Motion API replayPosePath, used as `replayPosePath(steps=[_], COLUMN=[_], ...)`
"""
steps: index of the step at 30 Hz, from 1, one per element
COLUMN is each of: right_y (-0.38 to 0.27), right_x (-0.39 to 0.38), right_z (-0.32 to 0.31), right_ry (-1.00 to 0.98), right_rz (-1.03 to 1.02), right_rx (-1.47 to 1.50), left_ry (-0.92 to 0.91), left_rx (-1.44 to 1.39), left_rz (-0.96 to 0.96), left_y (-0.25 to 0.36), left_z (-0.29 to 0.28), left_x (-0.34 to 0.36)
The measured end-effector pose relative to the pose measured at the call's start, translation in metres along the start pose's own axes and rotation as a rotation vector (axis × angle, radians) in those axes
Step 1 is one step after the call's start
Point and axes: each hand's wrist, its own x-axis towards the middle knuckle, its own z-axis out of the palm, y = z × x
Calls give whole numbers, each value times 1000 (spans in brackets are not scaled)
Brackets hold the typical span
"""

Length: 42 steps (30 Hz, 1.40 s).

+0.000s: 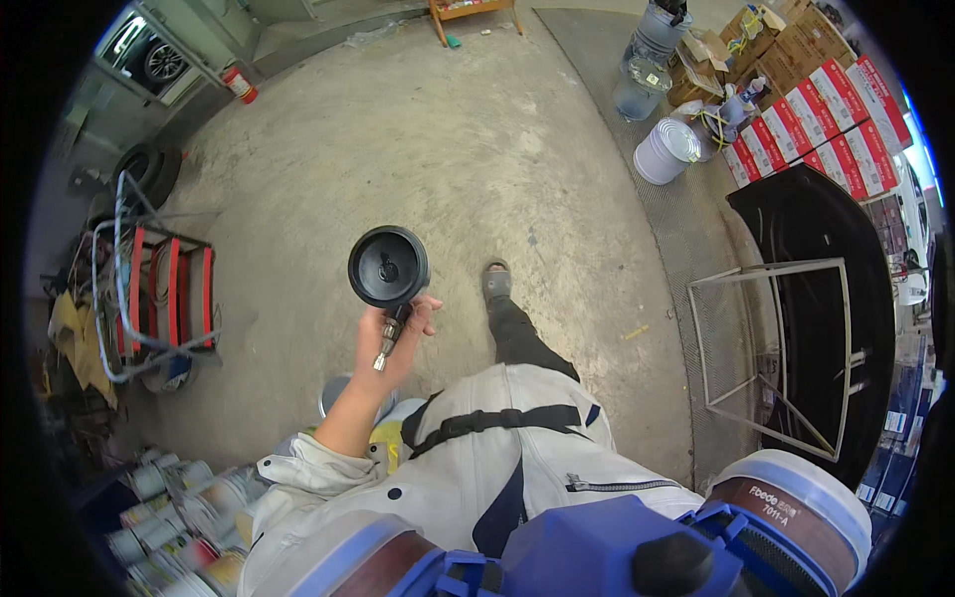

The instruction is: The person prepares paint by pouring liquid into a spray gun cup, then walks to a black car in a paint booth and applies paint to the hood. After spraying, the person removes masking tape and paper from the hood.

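My left hand (398, 350) is out in front of my body, closed around the handle of a paint spray gun (389, 266). The gun's round black cup lid faces up, and a metal air fitting (386, 350) points back along my wrist. My fingers are partly hidden behind the gun. My right hand is out of the picture.
A blue respirator (617, 547) covers the lower edge. On the left stand a red-shelved metal cart (174, 289) and many paint cans (149, 483). At right, a metal frame (841, 328) leans by a black car panel (826, 224), near pails (668, 151) and boxes (826, 109).
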Motion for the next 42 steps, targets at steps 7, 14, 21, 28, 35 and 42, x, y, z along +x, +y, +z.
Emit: replayPosePath(steps=[7,14,21,28,35,42], right_y=[-234,-524,-715,-853,-1073,-1556], right_x=[74,118,158,179,257,249], right_z=[-165,-362,-433,-474,-538,-770], right_ry=[77,178,125,51,44,257], right_rz=[-138,-336,-229,-103,-275,-899], right_rx=[34,4,-103,-62,-254,14], left_ry=[-15,190,302,238,220,313], left_rx=[3,31,-38,-32,-76,-90], left_rz=[-51,15,18,45,-24,82], left_y=[16,16,1,49,36,58], left_z=[-33,-111,-232,-345,-421,-470], left_x=[216,406,619,848,1076,1289])
